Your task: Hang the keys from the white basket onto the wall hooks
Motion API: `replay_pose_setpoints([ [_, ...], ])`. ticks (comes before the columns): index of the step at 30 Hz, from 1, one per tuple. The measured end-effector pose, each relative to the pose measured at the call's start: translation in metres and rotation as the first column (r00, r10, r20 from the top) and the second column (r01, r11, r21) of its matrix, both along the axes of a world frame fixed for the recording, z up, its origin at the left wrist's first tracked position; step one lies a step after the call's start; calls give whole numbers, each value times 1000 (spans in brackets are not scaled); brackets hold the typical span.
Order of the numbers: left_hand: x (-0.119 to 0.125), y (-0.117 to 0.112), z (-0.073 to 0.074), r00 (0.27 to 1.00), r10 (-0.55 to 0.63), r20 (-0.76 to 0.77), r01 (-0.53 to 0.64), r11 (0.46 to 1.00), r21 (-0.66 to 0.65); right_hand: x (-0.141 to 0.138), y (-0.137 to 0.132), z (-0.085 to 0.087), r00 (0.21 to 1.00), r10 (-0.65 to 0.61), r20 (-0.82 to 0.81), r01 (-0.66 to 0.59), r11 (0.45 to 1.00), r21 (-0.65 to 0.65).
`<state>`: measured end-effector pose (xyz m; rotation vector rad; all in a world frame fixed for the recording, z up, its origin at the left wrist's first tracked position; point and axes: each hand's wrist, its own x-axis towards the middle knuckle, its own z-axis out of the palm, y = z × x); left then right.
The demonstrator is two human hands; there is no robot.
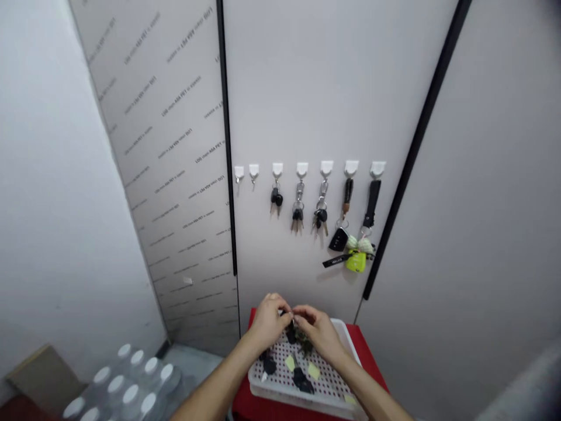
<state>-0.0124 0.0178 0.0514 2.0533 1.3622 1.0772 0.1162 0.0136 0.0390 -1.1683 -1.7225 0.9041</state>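
Pale cabinet doors (307, 105) fill the background, beside a panel of printed protective film (162, 152). Across the middle door runs a row of white hooks (302, 169). Key bunches (297, 217) hang from several of them, and toward the right end are a black car fob (338, 239) and a lime-green key case (356, 262). Capped plastic bottles (131, 396) stand at the lower left.

Below the hooks, a white perforated basket (298, 396) sits on a red surface (369, 358). Over its far part, the left hand (272, 318) and the right hand (321, 331) meet, thumb and fingers pinched together on each side. Both appear clamped on the top end of a dark key bunch (291, 335), though the exact gripped part is too small and covered to make out.

The bunch lies directly under the joined fingertips, its long axis running roughly down the view toward the wearer; its body seems slightly nearer the left thumb. A dark green patterned item (305, 345) lies just beside it, under the right hand. Nearer the wearer in the basket are black-headed keys (302, 381), another dark key head (269, 366) and a pale yellow paper piece (314, 371). The hooks are beyond the hands, well apart from the grip.
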Motion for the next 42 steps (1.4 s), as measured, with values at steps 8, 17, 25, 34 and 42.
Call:
replay_pose_setpoints([
  [8, -19, 11, 27, 942, 26, 335, 102, 927, -360, -12, 14, 31, 987, 161, 14, -161, 986, -45],
  [17, -33, 11, 39, 723, -32, 690, 314, 905, -286, -37, 26, 63, 979, 192, 63, -194, 981, 15],
  [25, -53, 42, 111, 598, 19, 801, 143, 981, -130, -68, 68, 156, 979, -19, 203, -52, 938, 342],
  [34, -74, 98, 195, 581, 5, 814, -44, 999, 26, -110, 118, 245, 925, -300, 232, 196, 902, 385],
  [42, -64, 132, 190, 660, 200, 724, -254, 967, -36, -120, 132, 252, 732, -517, 444, 217, 794, 568],
])
